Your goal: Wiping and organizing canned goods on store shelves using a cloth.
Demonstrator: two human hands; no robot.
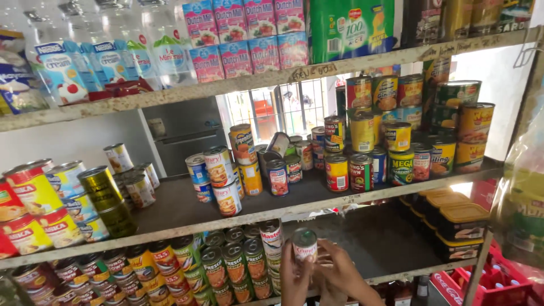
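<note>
Shop shelves, small can [305, 245] upright between left hand [293, 279], right hand [343, 273]

just one cam, head-worn | faces straight into the shop shelves [317, 205], tilted a bit down, slightly askew | close, about arm's reach | hands barely peek in at bottom edge | no second view, nothing shared

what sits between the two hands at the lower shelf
In the head view, a small can with a white and red label stands upright between the left hand and right hand.
</note>
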